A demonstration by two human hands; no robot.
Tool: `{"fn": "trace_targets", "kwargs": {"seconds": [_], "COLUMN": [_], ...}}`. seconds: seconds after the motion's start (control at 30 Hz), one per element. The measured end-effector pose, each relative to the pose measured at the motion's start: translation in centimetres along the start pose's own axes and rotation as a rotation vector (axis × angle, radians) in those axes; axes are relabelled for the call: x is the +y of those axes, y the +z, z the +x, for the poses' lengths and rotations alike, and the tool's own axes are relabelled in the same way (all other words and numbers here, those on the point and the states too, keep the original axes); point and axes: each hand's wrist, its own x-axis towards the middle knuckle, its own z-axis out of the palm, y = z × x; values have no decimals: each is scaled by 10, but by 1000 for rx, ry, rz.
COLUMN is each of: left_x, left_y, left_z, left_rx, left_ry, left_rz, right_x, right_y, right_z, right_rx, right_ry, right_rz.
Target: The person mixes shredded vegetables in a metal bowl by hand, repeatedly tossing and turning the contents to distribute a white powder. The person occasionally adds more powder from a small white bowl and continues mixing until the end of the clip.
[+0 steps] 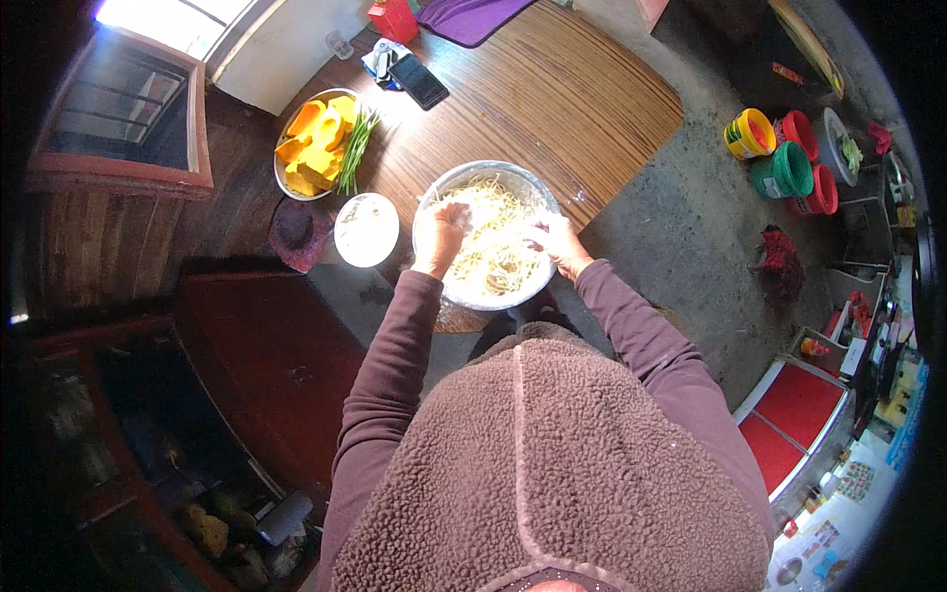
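Observation:
A round metal basin (549, 194) in front of me holds pale, thin shredded strips (501, 260) dusted with white powder. My left hand (442, 235) is inside the basin's left side, its fingers curled and whitened. Over the right rim reaches my right hand (556, 240), with powdery fingertips at the strips. Glare and the powder hide whether either hand grips anything. Just left of the basin is a white bowl (367, 229) with white powder in it. Beyond that bowl, a larger bowl (280, 177) carries orange pumpkin pieces (319, 140) and a bundle of thin green stalks (358, 152).
The basin is at the near end of a wooden table (547, 89). A smartphone (419, 81), a clear glass (339, 44), a red box (393, 21) and a purple cloth (473, 18) lie farther back. Several plastic buckets (792, 170) stand on the concrete floor (636, 222) at right.

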Motion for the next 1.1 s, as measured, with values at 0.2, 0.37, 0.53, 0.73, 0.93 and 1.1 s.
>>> {"fn": "trace_targets", "kwargs": {"seconds": [0.2,0.37,0.53,0.73,0.93,1.1], "left_x": [22,44,22,-15,-35,-43], "left_y": [8,4,-6,26,18,19], "left_z": [-3,-6,-20,-35,-37,-42], "left_rx": [25,-66,-107,253,233,312], "left_ry": [-135,52,-98,-40,-88,-87], "left_rz": [-360,13,-2,259,-39,-61], "right_x": [-2,6,11,0,-10,-15], "right_y": [0,-1,8,51,58,57], "right_z": [-1,9,32,54,60,51], "right_rx": [16,-25,-24,2,-88,-72], "right_ry": [4,3,-181,-239,-194,-189], "right_rz": [83,-43,-444,-797,-795,-1065]}}
